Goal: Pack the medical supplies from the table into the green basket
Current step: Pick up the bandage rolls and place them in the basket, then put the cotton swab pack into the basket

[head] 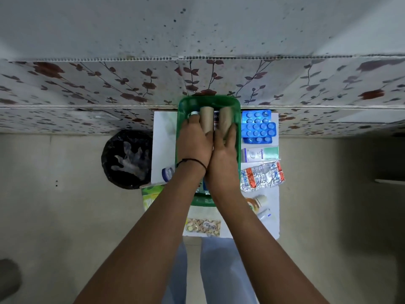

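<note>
Both hands are inside the green basket (237,110), which stands at the centre of the white table (162,137) with its far end against the flowered wall panel.

Left hand (192,143): palm down over the basket's 9 o'clock half, black cord at the wrist. Its fingers (194,120) lie flat and close together on a small white-and-blue item (194,113); whether they grip it cannot be told.

Right hand (223,148): beside the left, thumbs touching. Its fingers (231,132) are narrowly spread and laid against the right-hand tan roll (225,119); a closed grasp is not confirmed.

Basket contents seen at its 12 o'clock end: two tan rolls, the second (207,120) next to the left hand, with a red, white and blue box (216,120) between them.

Supplies on the table outside the basket, from 1 to 5 o'clock of it:
- two blue blister packs (258,128), overlapping
- a white and green carton (260,153)
- silver and orange foil strips (262,175)
- an amber bottle with a pale cap (256,201)
- a small white tube (265,213)

At 6 o'clock lies a clear packet of pale pieces (202,226). At 8 o'clock stand a small blue-labelled jar (167,173) and a green box (150,197), the latter overhanging the table edge.

A black-lined bin (126,159) sits on the floor at 9 o'clock of the table
</note>
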